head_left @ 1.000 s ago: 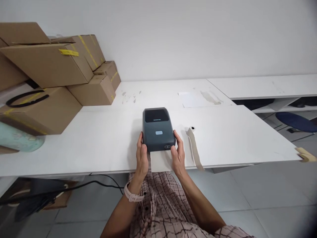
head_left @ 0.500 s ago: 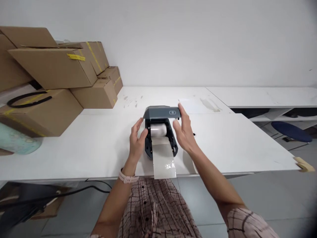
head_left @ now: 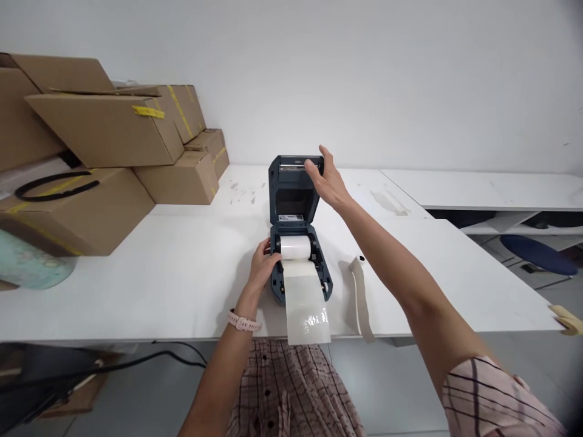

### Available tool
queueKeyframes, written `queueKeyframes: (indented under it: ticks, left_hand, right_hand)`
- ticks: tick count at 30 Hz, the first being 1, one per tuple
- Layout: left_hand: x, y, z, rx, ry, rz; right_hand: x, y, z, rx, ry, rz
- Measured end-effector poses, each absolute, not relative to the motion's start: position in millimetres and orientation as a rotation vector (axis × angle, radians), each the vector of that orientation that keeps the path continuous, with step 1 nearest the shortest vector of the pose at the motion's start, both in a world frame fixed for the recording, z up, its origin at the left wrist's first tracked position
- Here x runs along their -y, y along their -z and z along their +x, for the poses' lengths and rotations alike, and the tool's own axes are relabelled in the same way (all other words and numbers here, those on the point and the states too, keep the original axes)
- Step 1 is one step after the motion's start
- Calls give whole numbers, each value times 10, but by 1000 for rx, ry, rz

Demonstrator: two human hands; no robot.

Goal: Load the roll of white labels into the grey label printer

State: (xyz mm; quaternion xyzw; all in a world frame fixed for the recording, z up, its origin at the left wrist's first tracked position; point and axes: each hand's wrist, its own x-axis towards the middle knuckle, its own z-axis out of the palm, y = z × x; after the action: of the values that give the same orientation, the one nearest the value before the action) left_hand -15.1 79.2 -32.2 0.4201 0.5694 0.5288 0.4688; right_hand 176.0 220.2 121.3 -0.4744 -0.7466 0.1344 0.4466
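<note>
A dark grey label printer (head_left: pixel 326 278) stands on the white table with its lid (head_left: pixel 272 194) raised upright. Inside the base sits a white label roll (head_left: pixel 295 247), and its strip (head_left: pixel 306 303) runs forward past the table's front edge. My right hand (head_left: pixel 328 181) grips the lid's upper right corner, thumb on the inner face and fingers behind. At the base's left side, my left hand (head_left: pixel 264 264) holds on with the thumb over the rim; its other fingers are partly hidden. Right of the printer lies a small roll of paper strip (head_left: pixel 359 288), partly unwound.
Stacked cardboard boxes (head_left: pixel 104 130) fill the table's left side, with a black band (head_left: pixel 54 188) on one box and a pale green floral cylinder (head_left: pixel 34 261) in front. A blue stool (head_left: pixel 537 254) stands at the right. A black cable (head_left: pixel 150 355) hangs below the table edge.
The lid has swung up and back from low over the base to upright, my right hand rising with it. My left hand has moved down onto the base's side. The paper strip has come into view.
</note>
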Motion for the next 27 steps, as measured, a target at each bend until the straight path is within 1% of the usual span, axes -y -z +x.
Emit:
queueKeyframes:
  ticks: [4, 6, 8, 11, 14, 16, 19, 22, 24, 27]
  left_hand:
    - [-795, 326, -149, -1560, -1324, 1094]
    - [-799, 311, -153, -1573, -1305, 1145]
    - [-811, 291, -159, -1567, -1298, 1192]
    - [-835, 274, -169, -1550, -1313, 1232]
    - [-848, 282, -175, -1534, -1318, 1227]
    - [-848, 291, -176, -1525, -1318, 1214]
    - [-844, 295, -177, -1518, -1322, 1210]
    - [-840, 286, -173, -1514, -1316, 1188]
    - [-836, 281, -167, -1514, -1315, 1167]
    - [-825, 282, -158, -1505, -1316, 1159]
  right_hand:
    - [-1865, -1205, 1701, 1952, 37, -1021]
    - [-1621, -1107, 1668, 2179, 50, -943]
    - [-1463, -940, 1643, 2464, -96, -959]
    - [-1463, -634, 1607, 2774, -329, -1057]
    - [-1605, -401, 1540, 2929, -437, -1079]
    - [-1673, -351, 1499, 2953, -492, -1088]
    - [-1676, -469, 1549, 2901, -679, -1041]
    - [-1598, -737, 1832, 2746, -913, -780]
    - [-1544, -906, 2134, 2611, -969, -659]
    - [-1524, -999, 2621, 2398, -955, -720]
